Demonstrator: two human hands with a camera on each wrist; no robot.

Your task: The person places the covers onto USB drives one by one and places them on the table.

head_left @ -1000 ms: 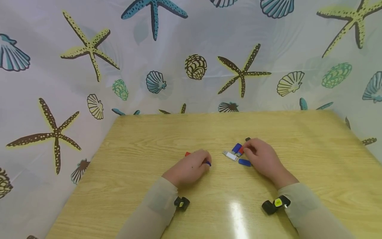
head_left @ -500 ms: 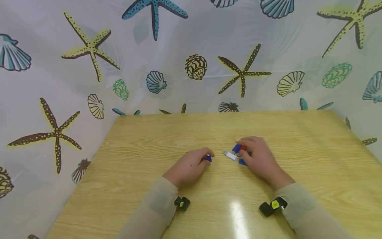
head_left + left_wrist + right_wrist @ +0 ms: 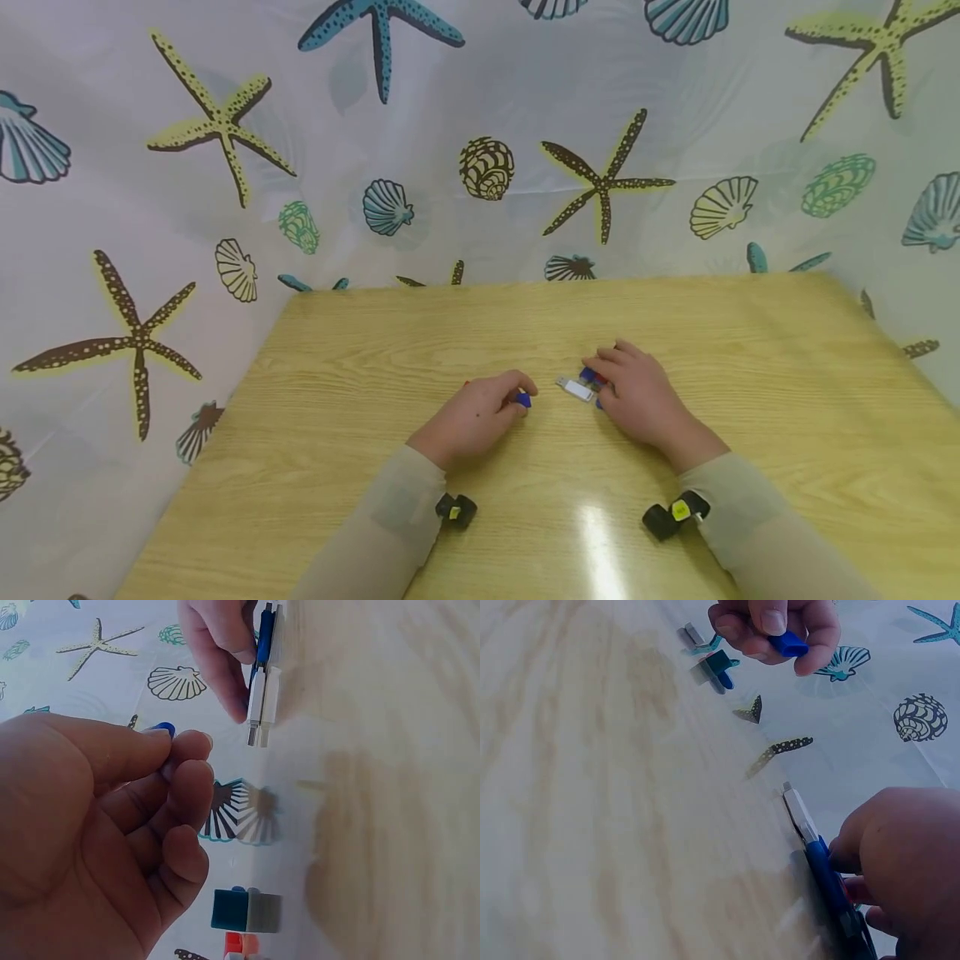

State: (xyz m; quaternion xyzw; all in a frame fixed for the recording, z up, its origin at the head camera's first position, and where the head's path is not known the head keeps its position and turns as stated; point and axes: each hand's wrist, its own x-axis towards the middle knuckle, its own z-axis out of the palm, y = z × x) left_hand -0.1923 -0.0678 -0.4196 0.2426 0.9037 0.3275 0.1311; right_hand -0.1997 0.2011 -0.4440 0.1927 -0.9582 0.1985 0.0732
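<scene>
My left hand (image 3: 480, 417) pinches a small blue USB stick cap (image 3: 789, 645) between thumb and fingertips, over the left-middle of the table. To the right, my right hand (image 3: 641, 396) reaches over a cluster of USB sticks, its fingers spread and bent downward. A white USB stick (image 3: 576, 389) with a bare metal plug lies at the near left of the cluster. One blue USB stick (image 3: 587, 373) shows just beyond the fingertips, with a bit of a red one (image 3: 602, 379) beside it. The palm hides the rest of the cluster.
A dark teal cap-like piece (image 3: 229, 910) and a red piece (image 3: 234, 943) lie on the table by the left hand. The wooden table (image 3: 375, 333) meets a white shell-print curtain (image 3: 435, 100) at its back and sides.
My right hand has shifted left and forward, fingers now covering more of the USB sticks. The left hand has risen slightly, the blue cap turned into fuller view, then stayed nearly still.
</scene>
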